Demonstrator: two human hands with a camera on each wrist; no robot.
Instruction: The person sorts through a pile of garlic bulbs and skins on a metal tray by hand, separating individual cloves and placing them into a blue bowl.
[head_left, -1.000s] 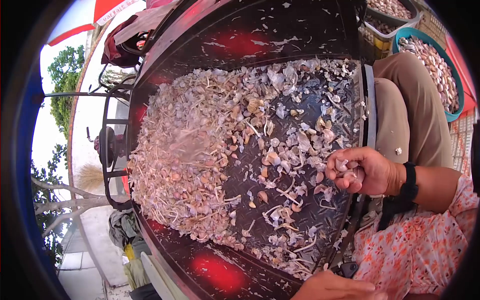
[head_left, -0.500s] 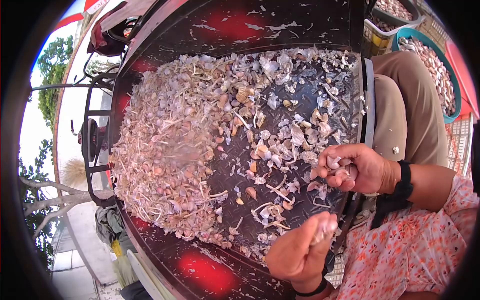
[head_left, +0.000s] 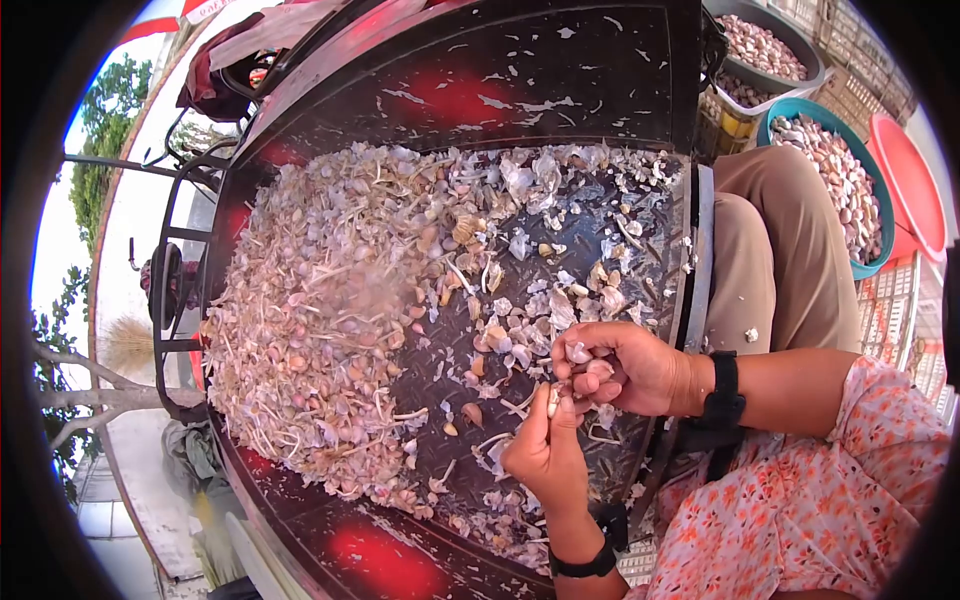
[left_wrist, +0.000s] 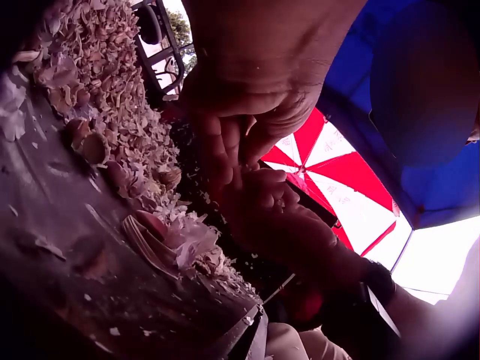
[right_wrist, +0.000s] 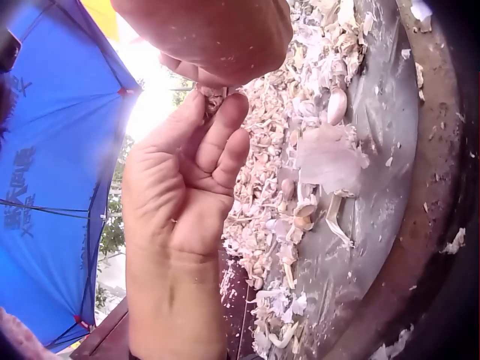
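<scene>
My right hand [head_left: 645, 370] curls its fingers round several garlic cloves [head_left: 578, 352] above the near part of a dark ridged metal cargo bed [head_left: 430, 360]. My left hand [head_left: 550, 465] has come up beside it, and its thumb and fingers pinch a garlic clove [head_left: 553, 402] right at the right hand's fingertips. In the right wrist view this clove [right_wrist: 214, 97] looks dark and is partly covered by the right hand. Below both hands lie loose papery skins, dry stalks and scattered cloves.
A deep heap of garlic skins, stalks and cloves [head_left: 320, 340] fills the bed's far side. Raised dark side walls [head_left: 560, 80] border it. A teal basin [head_left: 835, 190] of cloves, a grey tub [head_left: 765, 45] and a red basin [head_left: 910, 190] stand beyond the person's knees [head_left: 770, 240].
The left hand has risen from the bottom edge, carrying something whitish at its fingertips, to meet the right hand. The right hand keeps its cloves and sits farther left in the view.
</scene>
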